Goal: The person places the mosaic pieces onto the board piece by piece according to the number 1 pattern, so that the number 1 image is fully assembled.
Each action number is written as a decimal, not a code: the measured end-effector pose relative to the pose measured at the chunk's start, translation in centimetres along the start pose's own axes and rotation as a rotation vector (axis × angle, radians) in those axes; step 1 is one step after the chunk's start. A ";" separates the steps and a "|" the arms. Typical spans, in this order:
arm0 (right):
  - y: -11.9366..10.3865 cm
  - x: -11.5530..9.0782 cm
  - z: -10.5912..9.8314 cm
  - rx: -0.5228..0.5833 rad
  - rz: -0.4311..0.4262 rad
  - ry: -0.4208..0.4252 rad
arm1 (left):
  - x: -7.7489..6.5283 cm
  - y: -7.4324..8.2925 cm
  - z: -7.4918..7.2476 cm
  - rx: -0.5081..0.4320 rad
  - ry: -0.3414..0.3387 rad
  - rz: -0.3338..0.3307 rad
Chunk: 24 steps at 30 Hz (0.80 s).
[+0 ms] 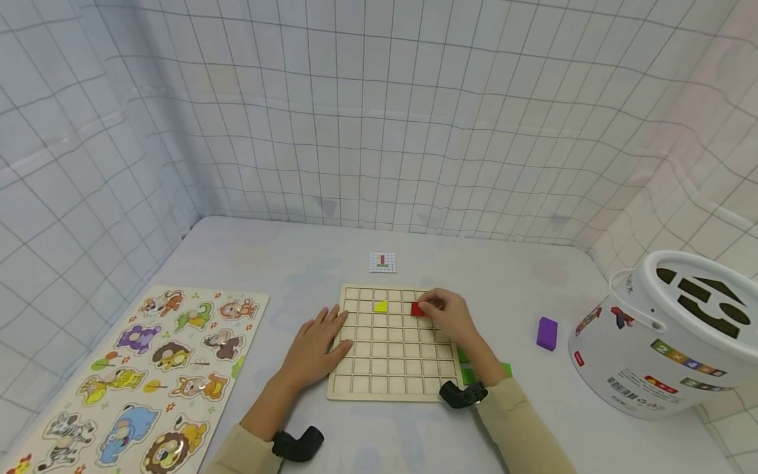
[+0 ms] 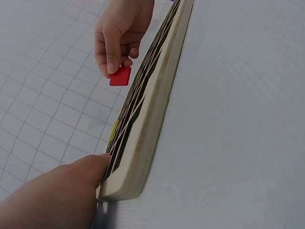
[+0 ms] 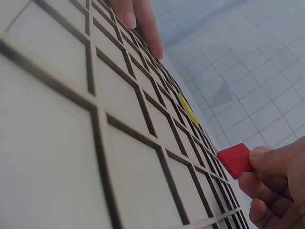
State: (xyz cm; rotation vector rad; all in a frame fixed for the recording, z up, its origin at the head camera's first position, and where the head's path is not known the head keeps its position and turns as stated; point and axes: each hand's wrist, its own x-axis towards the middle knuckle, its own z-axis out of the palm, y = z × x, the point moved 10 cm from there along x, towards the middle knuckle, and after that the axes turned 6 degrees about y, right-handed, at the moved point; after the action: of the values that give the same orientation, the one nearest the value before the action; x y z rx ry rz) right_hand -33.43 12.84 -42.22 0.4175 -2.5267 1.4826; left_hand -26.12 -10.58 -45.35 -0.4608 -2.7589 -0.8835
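A wooden grid board (image 1: 379, 367) lies flat on the table. My right hand (image 1: 451, 317) pinches a red square tile (image 3: 235, 161) between thumb and fingers, above the board's far right part. In the left wrist view, the red tile (image 2: 120, 77) appears held just off the grid. My left hand (image 1: 312, 347) lies with spread fingers along the board's left edge, its thumb and fingertips touching the rim. A yellow piece with a slanted corner (image 1: 381, 307) sits in a cell of the second row from the far edge.
Beyond the board lies a small pattern card (image 1: 382, 262). Green pieces (image 1: 505, 370) lie partly hidden under my right forearm. Farther right are a purple block (image 1: 547, 334) and a white lidded bucket (image 1: 645, 359). An animal puzzle board (image 1: 222, 388) lies at left.
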 end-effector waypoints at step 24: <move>0.2 1.2 3.7 0.066 0.107 -0.076 | -0.1 0.3 -0.1 0.003 -0.019 -0.020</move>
State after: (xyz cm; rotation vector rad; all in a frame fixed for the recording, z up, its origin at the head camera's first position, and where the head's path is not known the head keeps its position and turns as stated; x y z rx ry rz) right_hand -34.72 9.50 -43.79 0.3600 -2.6021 1.6217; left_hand -25.97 -10.46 -45.15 -0.4440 -2.7861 -0.8839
